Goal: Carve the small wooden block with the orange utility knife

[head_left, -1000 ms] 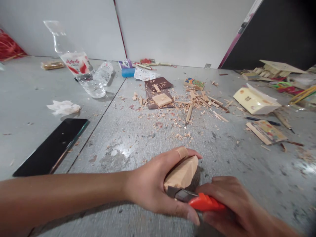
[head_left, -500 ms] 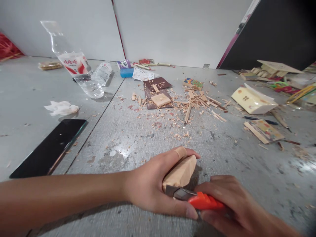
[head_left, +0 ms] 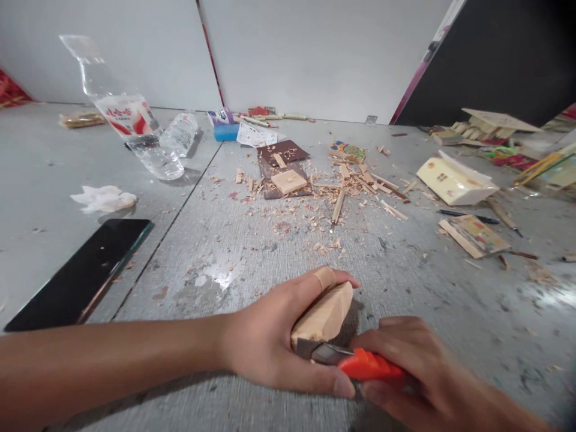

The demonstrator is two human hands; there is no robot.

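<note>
My left hand [head_left: 274, 336] is wrapped around a pale block of wood [head_left: 324, 315] with carved, slanting faces, pressing it on the grey table. A bandage [head_left: 324, 277] circles its index finger. My right hand [head_left: 411, 366] grips an orange utility knife [head_left: 371, 365]. The knife's blade rests against the near lower end of the wood, between it and my left thumb. That thumb reaches toward the front of the orange handle; whether it touches cannot be made out.
Wood shavings [head_left: 360, 180] surround a flat wood piece [head_left: 288, 181] and a carving tool [head_left: 338, 208]. On the left lie a phone [head_left: 81, 270], crumpled tissue [head_left: 104, 198] and a tilted-looking water bottle [head_left: 130, 123]. A yellow tissue pack [head_left: 454, 182] and a painted block [head_left: 477, 234] are right.
The whole view has shifted slightly, so the table things appear a little further left. Both hands keep the same hold, and the blade stays at the wood's near end.
</note>
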